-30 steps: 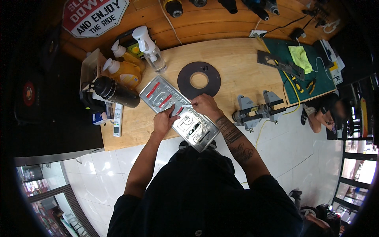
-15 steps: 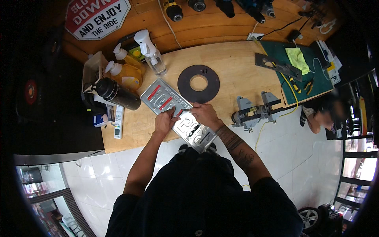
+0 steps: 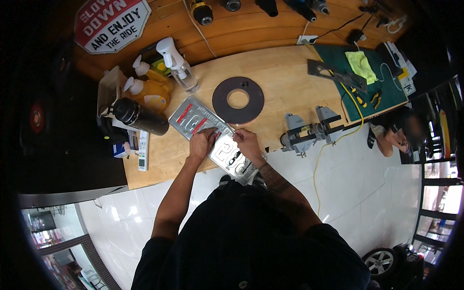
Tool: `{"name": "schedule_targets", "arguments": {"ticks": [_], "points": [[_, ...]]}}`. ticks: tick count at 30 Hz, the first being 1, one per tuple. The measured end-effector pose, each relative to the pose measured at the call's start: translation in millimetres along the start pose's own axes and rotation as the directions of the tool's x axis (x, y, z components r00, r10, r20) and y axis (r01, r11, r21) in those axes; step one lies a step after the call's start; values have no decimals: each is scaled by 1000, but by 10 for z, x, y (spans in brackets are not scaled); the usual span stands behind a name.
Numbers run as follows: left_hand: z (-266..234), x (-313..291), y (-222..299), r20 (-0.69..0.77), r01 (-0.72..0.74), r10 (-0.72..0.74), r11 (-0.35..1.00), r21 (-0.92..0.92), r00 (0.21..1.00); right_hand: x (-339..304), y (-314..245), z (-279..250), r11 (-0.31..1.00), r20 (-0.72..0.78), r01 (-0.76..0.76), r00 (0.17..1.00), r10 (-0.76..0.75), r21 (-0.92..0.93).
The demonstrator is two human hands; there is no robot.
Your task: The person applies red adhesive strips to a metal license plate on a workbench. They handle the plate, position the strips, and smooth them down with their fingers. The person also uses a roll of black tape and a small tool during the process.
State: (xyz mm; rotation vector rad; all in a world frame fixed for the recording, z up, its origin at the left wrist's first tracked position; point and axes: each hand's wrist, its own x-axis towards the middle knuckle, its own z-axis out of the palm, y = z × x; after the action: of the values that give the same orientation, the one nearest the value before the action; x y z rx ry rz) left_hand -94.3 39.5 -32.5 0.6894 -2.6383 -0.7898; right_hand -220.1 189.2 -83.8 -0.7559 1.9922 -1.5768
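Observation:
A silver metal licence plate (image 3: 189, 126) with embossed characters lies at an angle on the bench's front edge, its lower end past the edge. Two red tape strips (image 3: 199, 125) cross its upper half. A third, partly covered, shows by the fingertips of my left hand (image 3: 201, 144), which are pressed together on it against the plate. Close by on the plate's right side, my right hand (image 3: 247, 144) is closed in a pinch; whatever is in it is too small to make out. Beyond lies a wide dark roll of tape (image 3: 220, 107). Small dark pieces (image 3: 234, 158) sit on the plate's lower half.
Left on the bench (image 3: 285, 72) stand a dark bottle (image 3: 145, 118), orange pump bottles (image 3: 150, 96), a spray bottle (image 3: 180, 67) and a white remote (image 3: 143, 152). A grey clamp device (image 3: 309, 130) occupies the right front edge. A person (image 3: 391, 137) sits far right.
My right hand has shifted slightly, its fingers drawn together above the plate. My left fingers now cover more of the third red strip. The whole view has shifted a little.

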Motion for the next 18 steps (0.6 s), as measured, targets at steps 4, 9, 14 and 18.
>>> {"name": "schedule_targets", "arguments": {"ticks": [4, 9, 14, 18], "points": [[53, 0, -15, -15, -95, 95, 995, -7, 995, 21, -10, 53, 997, 24, -27, 999, 29, -73], [58, 11, -27, 42, -123, 119, 986, 110, 992, 56, 68, 76, 996, -21, 15, 1000, -17, -86], [76, -14, -72, 68, -160, 149, 965, 208, 986, 39, 14, 76, 995, -43, 33, 998, -37, -94], [48, 56, -130, 83, -248, 238, 957, 150, 968, 23, -60, 64, 994, -55, 22, 998, -28, -111]]}}
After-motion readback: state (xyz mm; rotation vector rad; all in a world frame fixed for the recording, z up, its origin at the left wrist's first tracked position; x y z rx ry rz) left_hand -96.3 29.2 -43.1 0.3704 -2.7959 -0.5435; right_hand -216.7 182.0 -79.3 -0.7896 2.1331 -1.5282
